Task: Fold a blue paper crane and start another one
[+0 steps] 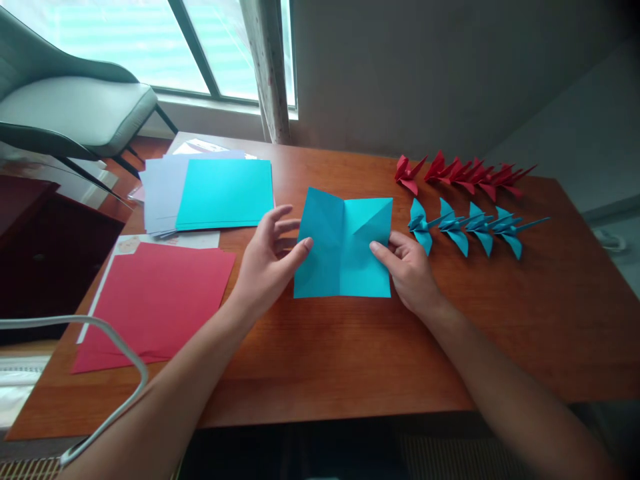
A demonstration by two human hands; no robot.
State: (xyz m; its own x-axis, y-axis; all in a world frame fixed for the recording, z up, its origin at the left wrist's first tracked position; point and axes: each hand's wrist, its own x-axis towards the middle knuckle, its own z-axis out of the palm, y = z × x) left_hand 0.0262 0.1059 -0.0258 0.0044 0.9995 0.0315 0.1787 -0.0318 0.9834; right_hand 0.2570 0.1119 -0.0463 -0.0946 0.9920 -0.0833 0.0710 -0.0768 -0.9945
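Observation:
A square sheet of blue origami paper (323, 270) is held up over the middle of the wooden table, with an upright crease down its centre and a fainter slanting crease at the upper right. My left hand (270, 260) has it by the left edge, thumb on the front and fingertips passing behind. At the right edge, my right hand (411, 272) pinches the sheet, its thumb flat on the front and the other fingers partly hidden behind. Just beyond that hand stands a row of folded blue paper cranes (453, 225).
Several red paper cranes (457, 172) line the table's back right. Blue sheets (225, 193) lie on white paper (159, 193) at the back left, with red sheets (160, 300) nearer. A white cable or tube (117, 340) curves beside my left forearm. A chair (80, 110) stands by the window.

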